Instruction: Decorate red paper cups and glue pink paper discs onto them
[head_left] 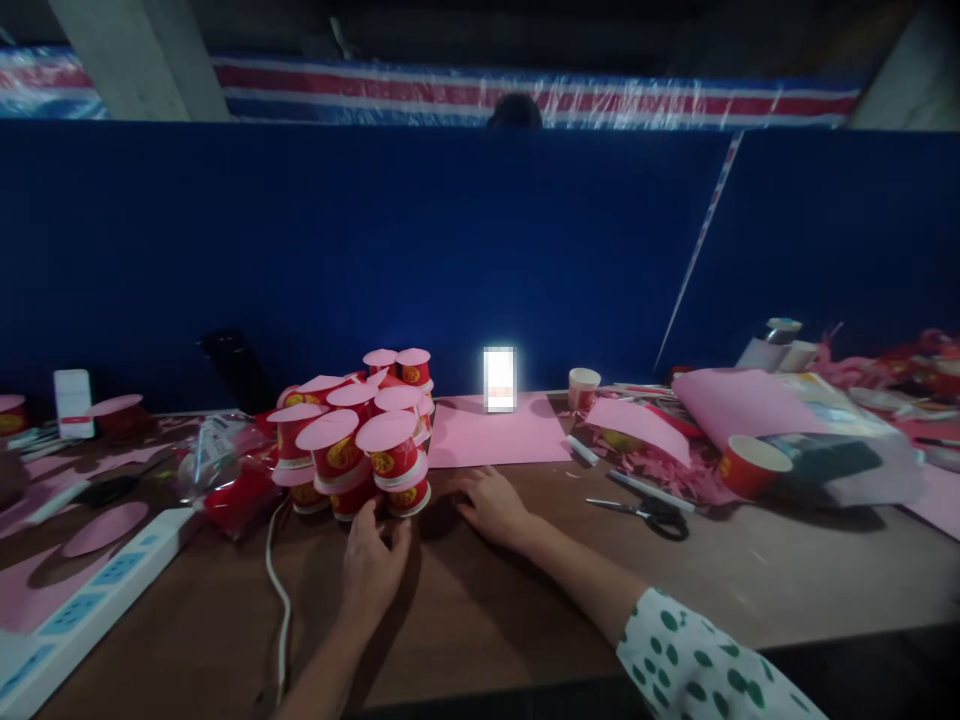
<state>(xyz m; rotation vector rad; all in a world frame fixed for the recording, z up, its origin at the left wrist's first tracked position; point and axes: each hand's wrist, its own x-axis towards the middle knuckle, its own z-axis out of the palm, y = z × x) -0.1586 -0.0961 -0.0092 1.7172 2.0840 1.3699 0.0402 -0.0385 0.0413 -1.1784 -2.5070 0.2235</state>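
Red paper cups point(341, 457) with gold emblems, topped by pink paper discs point(386, 432), stand upside down in a stacked cluster left of centre. My left hand point(375, 560) is at the front foot of this cluster, thumb and fingers apart, close to the lower rim of the front cup; whether it touches is hard to tell. My right hand point(493, 507) rests on the brown table, fingers loosely spread, right of the cups and just in front of a pink paper sheet point(499, 440). Neither hand holds anything I can see.
A lit phone point(499, 380) stands at the back of the sheet. Scissors point(649, 516), a loose cup point(752, 466) and pink paper scraps lie to the right. At left are a white power strip point(97, 590), its cable point(279, 590) and a clear plastic bag point(225, 465). A blue partition point(450, 230) rises behind.
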